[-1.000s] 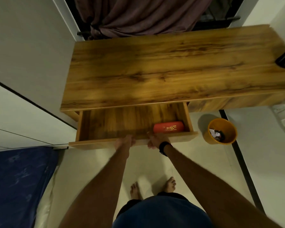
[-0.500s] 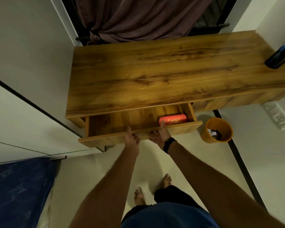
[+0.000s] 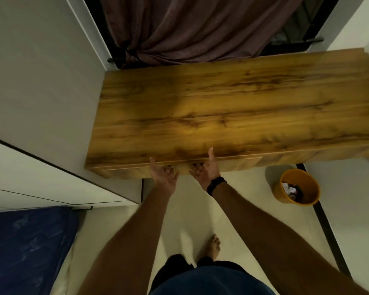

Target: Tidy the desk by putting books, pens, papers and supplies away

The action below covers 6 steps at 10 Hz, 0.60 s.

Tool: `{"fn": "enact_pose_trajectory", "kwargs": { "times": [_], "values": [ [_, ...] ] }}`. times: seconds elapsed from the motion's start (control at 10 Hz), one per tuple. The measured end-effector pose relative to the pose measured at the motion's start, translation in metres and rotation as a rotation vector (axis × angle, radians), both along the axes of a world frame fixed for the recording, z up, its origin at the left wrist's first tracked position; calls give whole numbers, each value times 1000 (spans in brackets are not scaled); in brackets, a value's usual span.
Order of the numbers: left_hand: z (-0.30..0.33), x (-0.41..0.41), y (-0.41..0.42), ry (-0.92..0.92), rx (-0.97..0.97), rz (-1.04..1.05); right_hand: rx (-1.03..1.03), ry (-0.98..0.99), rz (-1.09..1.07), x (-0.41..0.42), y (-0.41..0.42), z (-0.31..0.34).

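1. The wooden surface [image 3: 232, 111], a long slab with dark brown grain, fills the middle of the view with its top bare.
2. The drawer front [image 3: 232, 165], a matching wood panel under the near edge of the surface, sits flush and closed.
3. The left hand [image 3: 163, 174] presses flat against the drawer front, fingers spread wide and curled under its lower edge, thumb up at the surface's edge; it grips nothing.
4. The right hand [image 3: 206, 170], just beside the left, is likewise spread against the panel, thumb raised onto the surface's edge, holding nothing.
5. A black wristband [image 3: 215, 185] circles the right wrist.
6. A round orange wastebasket [image 3: 296, 188] stands on the pale floor, right of the hands and below the surface, with scraps inside.
7. A dull purple curtain [image 3: 190, 28] hangs behind the surface.
8. A dark blue mattress [image 3: 26, 250] lies at the lower left.
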State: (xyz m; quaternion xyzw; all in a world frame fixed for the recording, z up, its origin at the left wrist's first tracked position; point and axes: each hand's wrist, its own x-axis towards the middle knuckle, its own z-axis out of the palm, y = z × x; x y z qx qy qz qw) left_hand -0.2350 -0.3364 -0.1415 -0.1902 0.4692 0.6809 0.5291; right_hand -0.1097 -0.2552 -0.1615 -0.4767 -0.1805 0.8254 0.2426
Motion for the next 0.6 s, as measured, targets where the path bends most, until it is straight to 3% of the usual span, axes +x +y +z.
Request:
{"fn": "enact_pose_trajectory", "kwargs": {
  "times": [0.2,0.3,0.4,0.5,0.6],
  "values": [
    [-1,-12,23,22,-51,-25,-50,-26,13,-3,19,-7],
    [4,-13,25,87,-149,-173,-42,-52,89,-1,21,1],
    [26,-16,34,227,-390,-489,-5,-165,235,-3,28,19],
    [44,-24,45,308,-525,-666,12,-343,562,-13,34,48],
    [55,-30,45,465,-515,-723,175,-510,679,-28,42,78]
  ]
}}
